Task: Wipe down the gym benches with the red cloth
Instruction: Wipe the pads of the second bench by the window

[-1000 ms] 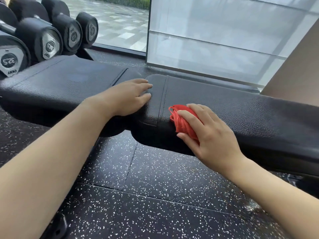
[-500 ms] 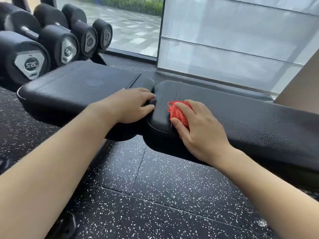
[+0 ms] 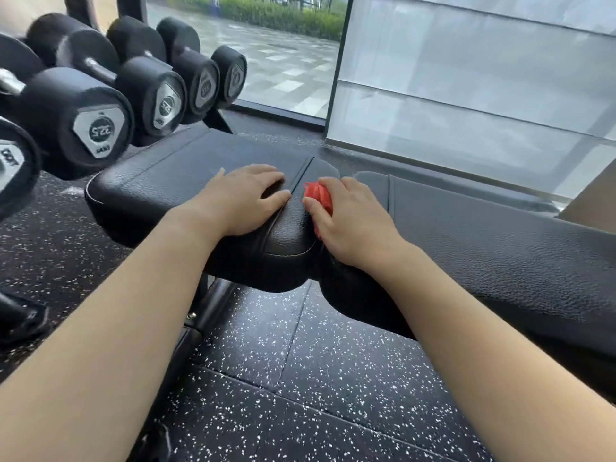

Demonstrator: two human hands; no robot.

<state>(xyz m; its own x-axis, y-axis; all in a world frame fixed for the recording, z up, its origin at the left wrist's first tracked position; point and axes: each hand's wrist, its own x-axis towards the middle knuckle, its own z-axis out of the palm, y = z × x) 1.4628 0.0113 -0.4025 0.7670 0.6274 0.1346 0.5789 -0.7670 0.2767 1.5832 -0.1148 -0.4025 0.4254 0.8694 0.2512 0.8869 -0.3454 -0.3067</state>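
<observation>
A black padded gym bench (image 3: 500, 241) runs across the view in two cushions, a shorter seat pad (image 3: 160, 181) on the left and a long pad on the right. My right hand (image 3: 353, 221) presses the bunched red cloth (image 3: 318, 198) into the gap between the two pads, against the seat pad's right end. Most of the cloth is hidden under my fingers. My left hand (image 3: 243, 198) lies flat on the seat pad, fingers spread, just left of the cloth.
A rack of black dumbbells (image 3: 100, 105) stands close behind the bench at the left. The bench's metal frame (image 3: 206, 305) drops to the speckled rubber floor (image 3: 300, 378). A window and frosted glass panel (image 3: 466, 95) back the scene.
My right hand has slid the red cloth leftward, off the long pad's end and into the gap against the seat pad. My left hand stayed on the seat pad. The camera swung left.
</observation>
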